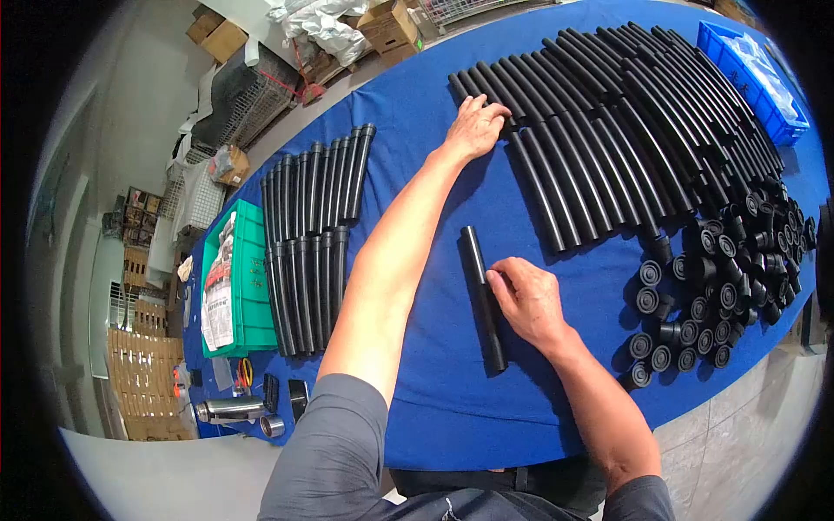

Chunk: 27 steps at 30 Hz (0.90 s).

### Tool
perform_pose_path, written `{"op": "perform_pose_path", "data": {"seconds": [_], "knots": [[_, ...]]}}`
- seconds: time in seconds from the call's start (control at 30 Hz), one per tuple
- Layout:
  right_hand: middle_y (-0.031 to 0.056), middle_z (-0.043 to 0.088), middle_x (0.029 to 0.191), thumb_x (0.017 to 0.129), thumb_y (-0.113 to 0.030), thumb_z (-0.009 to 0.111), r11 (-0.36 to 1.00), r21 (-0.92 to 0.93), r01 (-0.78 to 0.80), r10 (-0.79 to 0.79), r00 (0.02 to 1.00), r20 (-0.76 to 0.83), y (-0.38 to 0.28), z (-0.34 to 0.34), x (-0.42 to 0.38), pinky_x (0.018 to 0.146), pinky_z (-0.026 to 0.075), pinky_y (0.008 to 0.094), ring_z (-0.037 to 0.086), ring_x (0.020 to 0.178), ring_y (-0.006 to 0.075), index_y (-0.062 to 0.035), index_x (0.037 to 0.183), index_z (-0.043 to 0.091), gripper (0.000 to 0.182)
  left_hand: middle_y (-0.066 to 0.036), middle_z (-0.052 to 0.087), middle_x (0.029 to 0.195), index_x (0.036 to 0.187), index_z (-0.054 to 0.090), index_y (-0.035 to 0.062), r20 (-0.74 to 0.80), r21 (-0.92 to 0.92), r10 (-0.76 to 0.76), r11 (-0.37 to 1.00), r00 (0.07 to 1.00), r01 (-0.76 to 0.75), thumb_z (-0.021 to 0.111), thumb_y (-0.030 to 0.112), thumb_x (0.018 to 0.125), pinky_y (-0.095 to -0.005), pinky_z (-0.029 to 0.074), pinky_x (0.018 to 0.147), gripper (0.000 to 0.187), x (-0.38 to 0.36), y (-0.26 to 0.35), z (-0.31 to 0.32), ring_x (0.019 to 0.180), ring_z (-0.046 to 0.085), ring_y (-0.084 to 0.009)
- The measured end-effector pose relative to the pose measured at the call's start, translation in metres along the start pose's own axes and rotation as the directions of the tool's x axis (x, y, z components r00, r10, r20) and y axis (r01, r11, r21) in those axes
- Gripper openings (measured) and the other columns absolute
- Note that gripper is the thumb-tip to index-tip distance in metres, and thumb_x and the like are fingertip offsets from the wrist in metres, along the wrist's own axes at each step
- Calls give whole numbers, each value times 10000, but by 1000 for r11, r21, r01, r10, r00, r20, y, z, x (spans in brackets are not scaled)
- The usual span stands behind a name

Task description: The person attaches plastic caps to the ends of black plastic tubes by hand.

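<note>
My left hand (pixel 478 128) reaches to the near-left edge of the laid-out black tubes (pixel 573 165). Its fingers curl over the end of a tube there; part of that tube is hidden under them. Nearer to me, a single black tube (pixel 483 304) lies apart on the blue cloth. Just right of it is my right hand (pixel 530 300), fingers curled and thumb close beside the tube's side. Whatever may sit inside those curled fingers is hidden.
Black round end caps (pixel 695 321) are heaped at the right. At the left lie black tubes with wider ends (pixel 304 243), beside a green crate (pixel 252 286) holding newspaper. A blue bin (pixel 747 78) stands far right; a steel flask (pixel 230 410) lies near-left.
</note>
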State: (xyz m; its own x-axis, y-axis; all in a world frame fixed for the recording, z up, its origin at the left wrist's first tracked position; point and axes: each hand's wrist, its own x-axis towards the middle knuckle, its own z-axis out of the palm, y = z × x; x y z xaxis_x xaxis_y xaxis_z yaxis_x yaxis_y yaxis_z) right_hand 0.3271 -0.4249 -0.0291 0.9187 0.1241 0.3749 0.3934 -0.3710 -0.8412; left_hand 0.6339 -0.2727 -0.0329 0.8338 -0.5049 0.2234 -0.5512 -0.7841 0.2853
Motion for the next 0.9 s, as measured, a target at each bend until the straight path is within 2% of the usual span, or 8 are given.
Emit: {"op": "perform_pose_path", "data": {"seconds": [0.1,0.13,0.23,0.47,0.6,0.67,0.8,0.9], "knots": [[135,666,781,946,-145,688,1000,-4,-13,13,1000,2,0,0,0,618,534,450,674,685,346,-37,918,665,114,-192,588,1448,1273,708,153,-71,80,-28,996,997,34,488,307,1025,-496,260,1247,365,3,3,4,1488,366,-398],[134,667,782,945,-146,688,1000,-7,-21,21,1000,9,-1,-1,1,617,534,450,675,684,345,-38,918,665,113,-183,582,1457,1257,715,164,-32,44,30,999,999,-29,496,311,1022,-492,270,1242,353,5,4,1,1488,367,-386],[131,668,781,944,-146,690,999,-8,-34,34,999,12,-1,-1,0,614,532,450,674,678,345,-39,915,666,113,-184,556,1484,1229,728,160,57,-50,-43,998,997,46,504,312,1018,-484,258,1250,344,12,5,-5,1497,360,-382],[131,665,772,942,-147,694,1000,15,-21,21,1000,-9,1,1,1,611,530,453,673,677,345,-36,907,667,120,-228,447,1582,1146,761,178,-23,43,-336,941,942,336,605,365,918,-496,331,1219,333,2,10,-6,1516,346,-372],[133,663,767,935,-168,709,1000,-10,-23,23,1000,1,2,1,0,613,533,449,680,684,341,-33,934,668,141,-234,495,1546,1127,768,157,-107,55,-278,957,955,285,599,284,891,-454,309,1241,316,-15,-28,-3,1499,386,-366],[133,661,762,924,-213,730,999,-17,-36,36,999,8,0,0,0,613,534,447,683,687,341,-33,970,665,197,-183,452,1595,1132,773,208,-83,79,-254,962,964,261,609,282,896,-502,352,1211,297,-30,-49,-5,1510,369,-376],[111,666,748,842,-394,802,985,-174,15,3,995,104,-16,-4,-3,620,540,454,694,684,325,-43,1066,642,447,-180,450,1602,1093,786,220,-131,58,-280,955,951,290,631,252,878,-505,376,1201,267,-75,-36,-18,1502,383,-397],[100,675,759,829,-396,811,931,-344,121,-47,975,217,-16,0,-7,633,545,457,697,678,305,-56,1061,648,442,-220,474,1574,1028,789,204,-148,43,-308,947,940,318,671,235,845,-471,384,1204,220,-127,-14,-31,1493,387,-432]]}}
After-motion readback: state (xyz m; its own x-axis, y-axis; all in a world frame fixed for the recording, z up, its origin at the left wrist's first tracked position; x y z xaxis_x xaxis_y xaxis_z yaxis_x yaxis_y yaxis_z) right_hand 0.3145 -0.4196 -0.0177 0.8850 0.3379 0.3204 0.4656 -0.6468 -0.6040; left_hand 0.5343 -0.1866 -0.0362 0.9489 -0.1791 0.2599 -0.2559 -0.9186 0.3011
